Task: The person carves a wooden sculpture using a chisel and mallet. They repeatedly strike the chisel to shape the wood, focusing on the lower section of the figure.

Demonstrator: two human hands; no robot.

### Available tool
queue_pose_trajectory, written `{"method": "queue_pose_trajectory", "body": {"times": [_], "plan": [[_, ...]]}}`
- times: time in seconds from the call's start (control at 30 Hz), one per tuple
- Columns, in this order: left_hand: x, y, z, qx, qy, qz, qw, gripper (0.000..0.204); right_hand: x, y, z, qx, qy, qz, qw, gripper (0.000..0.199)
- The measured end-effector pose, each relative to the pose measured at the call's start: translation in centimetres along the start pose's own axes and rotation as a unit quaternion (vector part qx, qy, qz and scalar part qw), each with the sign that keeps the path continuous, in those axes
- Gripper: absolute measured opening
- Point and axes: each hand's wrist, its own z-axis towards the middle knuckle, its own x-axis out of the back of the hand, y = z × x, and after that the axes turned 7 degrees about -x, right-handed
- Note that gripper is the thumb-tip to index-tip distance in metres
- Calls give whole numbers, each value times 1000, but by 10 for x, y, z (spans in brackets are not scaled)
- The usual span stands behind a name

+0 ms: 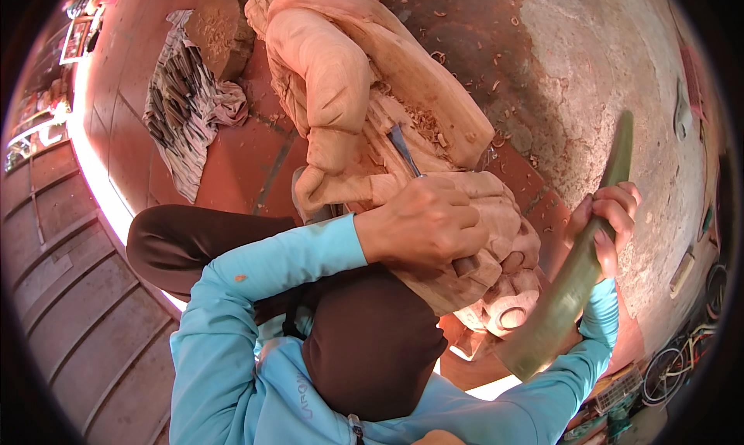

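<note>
A large reddish wood carving (333,81) lies in front of me, with folds and rounded shapes cut into it. My left hand (426,222) is closed around the handle of a chisel (401,147), resting over the near part of the carving. The chisel's blade points away from me onto a carved hollow with loose shavings; its handle end shows below my fist. Off to the right, my right hand (608,220) wraps round the narrower part of a long, curved greenish club (554,317). The club's broad end points down toward me, apart from the chisel.
At the far left a striped cloth (186,154) holds several carving tools (174,89), beside a round wood block (221,30). Shavings are scattered over the red tiled floor (252,166). A pale rough surface (604,65) runs along the right; cables (670,375) lie lower right.
</note>
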Motion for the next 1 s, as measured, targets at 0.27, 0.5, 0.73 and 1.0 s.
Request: {"method": "queue_pose_trajectory", "body": {"times": [0.27,0.5,0.73,1.0], "plan": [[5,-2,-1,7,3,9,1000,17,7,-5,0,-22,-42,-25,999,45],[10,-4,2,34,8,4,999,17,15,-8,8,-12,-126,-125,984,38],[8,-3,0,41,-18,52,998,16,7,-13,18,-14,-147,-180,973,40],[10,14,11,14,14,-21,1000,18,8,-15,16,-60,-112,-120,985,56]]}}
